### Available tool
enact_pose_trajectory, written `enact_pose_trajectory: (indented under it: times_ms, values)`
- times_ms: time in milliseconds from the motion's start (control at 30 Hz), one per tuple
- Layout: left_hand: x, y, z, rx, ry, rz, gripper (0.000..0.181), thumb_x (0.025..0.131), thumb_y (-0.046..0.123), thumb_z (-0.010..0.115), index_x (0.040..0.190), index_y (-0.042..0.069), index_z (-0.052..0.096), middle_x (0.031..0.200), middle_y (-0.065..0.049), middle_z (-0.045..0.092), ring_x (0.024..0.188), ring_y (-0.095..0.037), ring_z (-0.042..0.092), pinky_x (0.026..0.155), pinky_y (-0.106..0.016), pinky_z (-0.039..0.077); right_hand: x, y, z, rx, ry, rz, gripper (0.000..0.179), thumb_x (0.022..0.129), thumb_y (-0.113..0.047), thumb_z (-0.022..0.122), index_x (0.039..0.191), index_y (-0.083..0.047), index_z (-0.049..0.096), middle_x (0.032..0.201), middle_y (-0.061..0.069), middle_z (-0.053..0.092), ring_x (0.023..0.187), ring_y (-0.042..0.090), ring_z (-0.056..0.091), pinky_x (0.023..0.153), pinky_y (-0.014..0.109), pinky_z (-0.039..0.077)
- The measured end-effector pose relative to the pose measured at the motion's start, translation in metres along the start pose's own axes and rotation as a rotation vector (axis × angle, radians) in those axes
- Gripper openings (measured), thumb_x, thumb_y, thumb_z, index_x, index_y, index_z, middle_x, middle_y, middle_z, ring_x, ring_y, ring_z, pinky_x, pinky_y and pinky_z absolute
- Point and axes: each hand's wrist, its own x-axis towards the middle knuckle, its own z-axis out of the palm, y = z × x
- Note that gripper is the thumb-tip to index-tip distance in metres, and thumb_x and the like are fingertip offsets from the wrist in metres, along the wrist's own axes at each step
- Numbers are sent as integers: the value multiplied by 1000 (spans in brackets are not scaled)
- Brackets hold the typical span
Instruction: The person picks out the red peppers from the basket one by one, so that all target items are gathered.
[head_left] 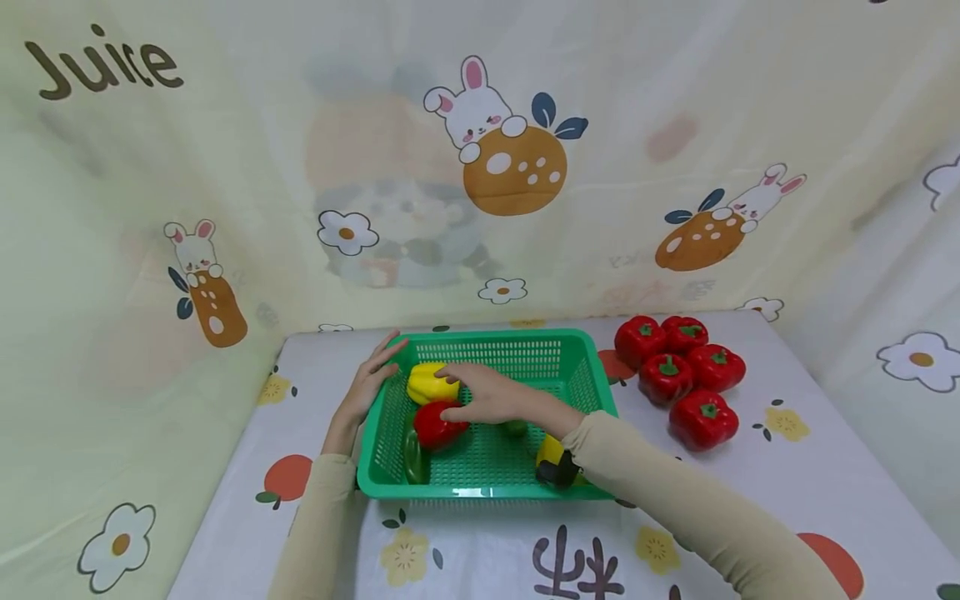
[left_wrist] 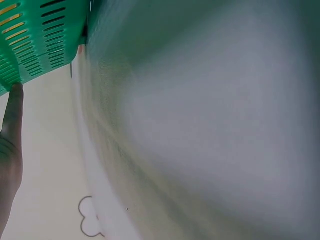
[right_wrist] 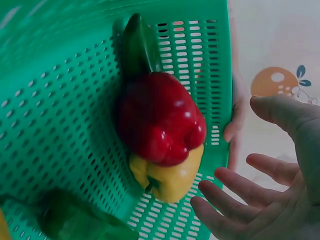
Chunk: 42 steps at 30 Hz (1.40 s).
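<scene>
My left hand (head_left: 367, 382) rests on the left side of a green plastic basket (head_left: 525, 335), fingers extended along the rim. In the left wrist view, a finger (left_wrist: 15, 110) touches the slotted basket wall. My right hand (head_left: 486, 394) hovers over the basket's left half, fingers spread and holding nothing. Beneath it lie a red bell pepper (right_wrist: 162, 120) and a yellow bell pepper (right_wrist: 175, 175), side by side. A long dark green vegetable (right_wrist: 140, 47) leans by the red pepper. A green pepper (right_wrist: 75, 215) lies near the basket's middle.
Several red bell peppers (head_left: 667, 379) stand grouped on the patterned tablecloth right of the basket. A yellow item (head_left: 550, 450) and a dark, eggplant-like item (head_left: 557, 473) sit in the basket's front right corner, partly behind the right sleeve. Printed cloth walls enclose the table.
</scene>
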Motion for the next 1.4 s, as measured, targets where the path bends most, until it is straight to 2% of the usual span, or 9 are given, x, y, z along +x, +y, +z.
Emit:
enact_pose_trajectory:
  times_ms: [100, 300, 567, 767, 933, 1067, 1200, 1400]
  values:
    - [0, 0, 0, 3, -5, 3, 44, 101, -3, 40, 145, -7, 42, 162, -19, 16, 149, -36, 7, 114, -63, 7, 7, -2, 5, 14, -20, 11, 64, 92, -25, 68, 145, 1, 43, 144, 18, 49, 129, 33, 50, 103, 48, 43]
    - [0, -1, -1, 6, -1, 1, 44, 102, -3, 40, 146, -4, 43, 162, -19, 16, 149, -35, 7, 114, -64, 8, 22, -2, 17, -36, -42, 8, 63, 93, -26, 66, 145, 0, 43, 142, 17, 51, 127, 30, 52, 101, 44, 46]
    - [1, -2, -1, 3, -3, 4, 44, 102, -2, 40, 146, -5, 43, 162, -16, 17, 150, -35, 7, 114, -64, 8, 30, -4, 22, -64, -67, 10, 59, 92, -26, 66, 140, 3, 48, 133, 20, 59, 119, 31, 58, 95, 43, 50]
    - [1, -2, 0, -14, 4, 5, 44, 101, -4, 40, 145, -6, 43, 162, -19, 17, 150, -36, 7, 114, -63, 7, 32, -2, 22, -164, -56, 104, 57, 90, -28, 70, 137, -1, 53, 127, 14, 64, 110, 25, 61, 88, 38, 53]
    - [0, -1, 0, -19, 2, 7, 44, 101, -4, 40, 145, -7, 42, 162, -16, 18, 150, -35, 7, 115, -62, 7, 31, 3, 20, -201, -61, 164, 58, 85, -25, 78, 134, -5, 57, 118, 12, 66, 100, 22, 61, 81, 35, 53]
    - [0, -1, -1, -11, 6, 3, 44, 101, -3, 40, 145, -7, 42, 162, -16, 18, 150, -35, 7, 115, -62, 6, 28, 4, 18, -195, -119, 203, 64, 80, -25, 82, 135, -6, 55, 125, 13, 63, 107, 25, 59, 86, 38, 52]
    - [0, 0, -1, -8, 10, 1, 44, 102, -3, 40, 145, -6, 43, 162, -15, 19, 150, -35, 7, 116, -61, 6, 26, 5, 19, -203, -199, 246, 74, 80, -34, 82, 141, -8, 50, 138, 12, 55, 122, 27, 53, 97, 42, 47]
    - [0, -1, -1, -18, 5, 7, 44, 102, -3, 40, 145, -6, 42, 162, -15, 18, 150, -34, 6, 116, -61, 6, 27, 6, 23, -218, -269, 285, 78, 82, -46, 77, 144, -9, 48, 145, 10, 48, 129, 25, 47, 104, 41, 42]
